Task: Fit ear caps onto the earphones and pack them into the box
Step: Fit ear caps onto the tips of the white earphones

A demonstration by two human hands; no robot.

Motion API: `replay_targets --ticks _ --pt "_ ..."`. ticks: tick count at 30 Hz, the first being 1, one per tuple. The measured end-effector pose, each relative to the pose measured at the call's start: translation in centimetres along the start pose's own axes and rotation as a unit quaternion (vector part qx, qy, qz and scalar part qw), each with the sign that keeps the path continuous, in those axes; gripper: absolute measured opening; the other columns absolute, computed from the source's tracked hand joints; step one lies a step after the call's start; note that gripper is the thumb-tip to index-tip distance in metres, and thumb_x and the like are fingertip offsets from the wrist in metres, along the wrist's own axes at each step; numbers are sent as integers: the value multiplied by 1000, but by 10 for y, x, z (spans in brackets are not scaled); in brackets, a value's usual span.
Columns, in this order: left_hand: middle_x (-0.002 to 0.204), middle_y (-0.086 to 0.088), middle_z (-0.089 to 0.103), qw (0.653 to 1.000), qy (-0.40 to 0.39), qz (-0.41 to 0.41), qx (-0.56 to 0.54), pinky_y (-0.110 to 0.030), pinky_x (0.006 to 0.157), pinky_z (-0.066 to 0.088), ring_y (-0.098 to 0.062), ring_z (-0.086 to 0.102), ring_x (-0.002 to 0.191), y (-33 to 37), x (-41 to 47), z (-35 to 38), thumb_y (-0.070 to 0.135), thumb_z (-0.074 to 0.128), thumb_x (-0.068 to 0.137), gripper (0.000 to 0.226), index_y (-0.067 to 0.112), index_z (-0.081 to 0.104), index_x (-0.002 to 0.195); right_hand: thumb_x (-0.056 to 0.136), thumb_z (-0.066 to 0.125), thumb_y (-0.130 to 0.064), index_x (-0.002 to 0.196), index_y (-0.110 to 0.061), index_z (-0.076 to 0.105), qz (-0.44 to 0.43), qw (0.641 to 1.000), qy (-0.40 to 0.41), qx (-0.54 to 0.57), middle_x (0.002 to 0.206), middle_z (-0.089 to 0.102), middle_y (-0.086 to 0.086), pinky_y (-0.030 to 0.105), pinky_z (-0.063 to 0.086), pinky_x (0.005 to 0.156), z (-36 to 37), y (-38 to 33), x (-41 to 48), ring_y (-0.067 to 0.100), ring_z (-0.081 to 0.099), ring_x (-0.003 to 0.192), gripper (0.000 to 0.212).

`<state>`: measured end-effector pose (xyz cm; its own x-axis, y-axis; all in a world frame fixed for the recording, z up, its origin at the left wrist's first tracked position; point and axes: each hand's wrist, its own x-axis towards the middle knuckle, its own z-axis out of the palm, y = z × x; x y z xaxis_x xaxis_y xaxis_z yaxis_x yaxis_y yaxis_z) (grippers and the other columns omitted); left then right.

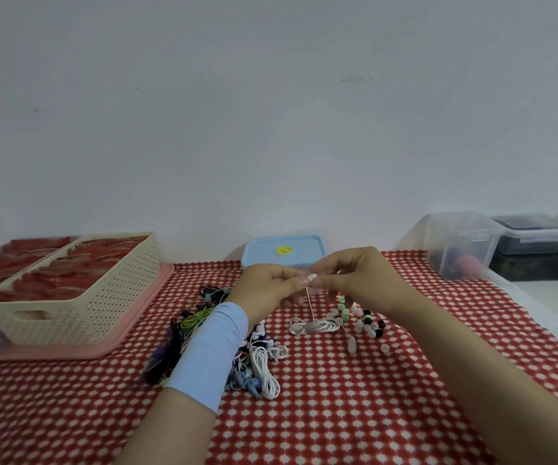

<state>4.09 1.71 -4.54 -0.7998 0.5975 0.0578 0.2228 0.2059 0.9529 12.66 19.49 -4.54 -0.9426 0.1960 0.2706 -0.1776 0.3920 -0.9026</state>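
My left hand [269, 286] and my right hand [354, 280] meet above the table and pinch a small white earbud [311, 278] between their fingertips. Its thin cord [310, 305] hangs down to a coiled white earphone bundle [314, 326] lying on the cloth. Loose ear caps [366, 322] in green, pink, black and white lie scattered under my right hand. A heap of coiled earphones [257, 360] in several colours sits beneath my left wrist. Whether a cap sits on the earbud cannot be told.
A blue lidded box [284, 251] stands behind my hands. A cream perforated basket [79, 297] with red packets rests on a pink tray [130, 323] at left. Clear plastic containers [465, 243] stand at the back right, beside the table's right edge.
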Motion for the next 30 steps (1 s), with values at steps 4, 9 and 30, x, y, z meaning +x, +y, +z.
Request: replay_targets --ticks 4,9,30 --pt "82 -9 75 998 -21 -11 -53 -39 88 55 -18 68 76 -4 -1 -3 15 74 86 11 11 76 96 88 77 -14 95 -12 82 10 1000 -13 23 85 79 4 25 52 58 1 -3 -3 14 70 68 9" --pt "93 -14 75 996 -43 -8 -82 -36 88 56 -19 68 80 -4 -1 -5 9 73 85 19 5 73 104 90 74 -16 103 -11 81 75 991 -61 94 96 79 10 27 50 56 -5 -4 -4 15 67 70 16" --pt "100 16 71 967 -49 35 248 -21 92 47 2 62 93 6 2 -8 28 69 89 13 28 75 101 95 70 -31 87 -26 80 51 974 -23 -218 79 76 -12 26 55 77 -6 1 6 5 70 75 14"
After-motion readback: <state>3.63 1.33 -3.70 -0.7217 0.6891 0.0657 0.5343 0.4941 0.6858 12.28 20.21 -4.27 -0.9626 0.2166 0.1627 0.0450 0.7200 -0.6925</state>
